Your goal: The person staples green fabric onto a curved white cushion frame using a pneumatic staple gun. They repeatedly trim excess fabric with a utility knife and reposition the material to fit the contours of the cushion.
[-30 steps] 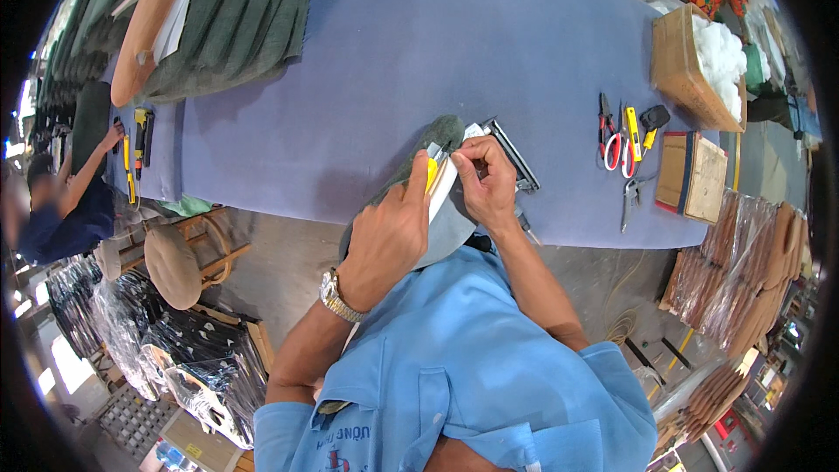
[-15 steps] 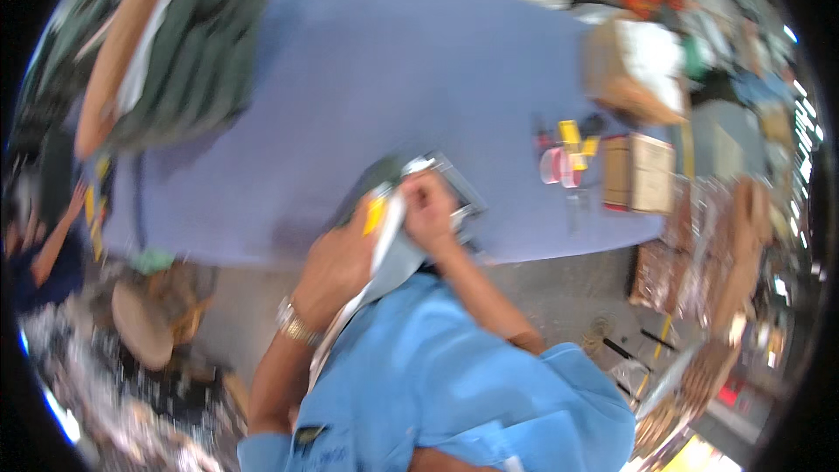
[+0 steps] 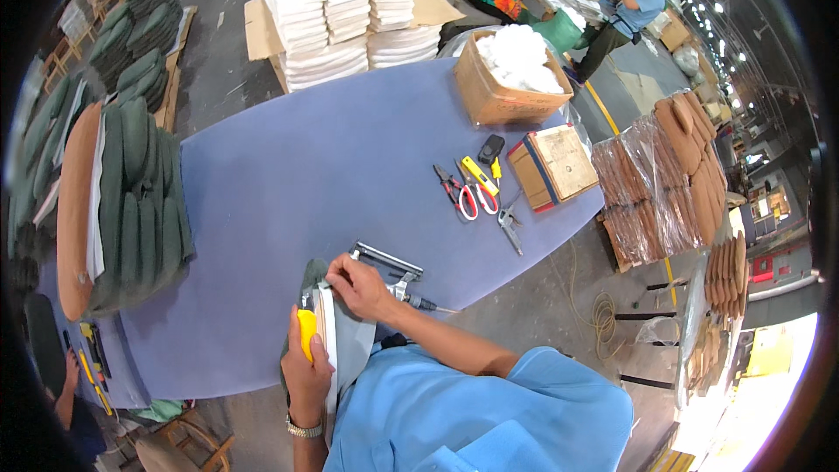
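Note:
My left hand (image 3: 306, 376) is closed round a yellow utility knife (image 3: 307, 334), which stands upright along the edge of a padded cushion (image 3: 316, 271). The cushion is dark green with a white edge, tilted against my body at the table's near side. A pale grey cloth (image 3: 354, 345) hangs over its near face. My right hand (image 3: 360, 287) pinches at the cushion's upper edge, fingertips bent together; what lies between them is too small to make out. Just beyond the right hand lies a silver-and-black staple gun (image 3: 386, 260), partly hidden behind it.
A blue-covered table (image 3: 280, 183) carries pliers (image 3: 450, 185), scissors (image 3: 477, 197), an air blow gun (image 3: 509, 229), a wooden box (image 3: 555, 166) and a carton (image 3: 498, 100) of white stuffing. Green cushions (image 3: 144, 201) line the left. Another person's hand (image 3: 68, 376) shows at far left.
The view has turned and sharpened, so table and stacks appear shifted. My left hand still holds the yellow knife; my right hand stays at the cushion's edge.

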### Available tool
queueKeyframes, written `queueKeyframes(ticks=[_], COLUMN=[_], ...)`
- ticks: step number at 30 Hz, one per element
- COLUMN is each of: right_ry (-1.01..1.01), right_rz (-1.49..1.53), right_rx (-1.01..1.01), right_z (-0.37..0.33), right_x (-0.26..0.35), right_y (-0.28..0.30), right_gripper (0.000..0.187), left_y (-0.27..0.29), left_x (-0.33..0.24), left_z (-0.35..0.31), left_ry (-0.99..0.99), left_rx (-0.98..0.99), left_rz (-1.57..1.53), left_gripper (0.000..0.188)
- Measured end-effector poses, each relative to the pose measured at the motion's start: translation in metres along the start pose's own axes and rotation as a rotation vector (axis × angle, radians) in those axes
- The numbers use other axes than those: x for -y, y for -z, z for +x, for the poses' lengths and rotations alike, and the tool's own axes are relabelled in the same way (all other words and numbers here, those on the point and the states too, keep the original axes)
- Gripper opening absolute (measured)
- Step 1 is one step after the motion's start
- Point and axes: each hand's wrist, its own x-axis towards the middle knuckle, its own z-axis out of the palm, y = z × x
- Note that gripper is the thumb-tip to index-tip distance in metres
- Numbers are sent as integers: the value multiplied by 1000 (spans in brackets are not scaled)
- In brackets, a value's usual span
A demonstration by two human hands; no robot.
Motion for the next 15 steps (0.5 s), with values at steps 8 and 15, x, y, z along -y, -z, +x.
queueKeyframes(ticks=[8, 15], right_ry=[62, -44], right_rz=[-106, -116], right_rx=[-102, 238], right_z=[-8, -35], right_x=[2, 58], right_y=[11, 2], right_gripper=[25, 31], left_y=[-11, -13], left_x=[13, -15], left_z=[-18, -11], left_ry=[-214, -292], left_rx=[-207, -95], left_rz=[-323, 224], left_gripper=[66, 77])
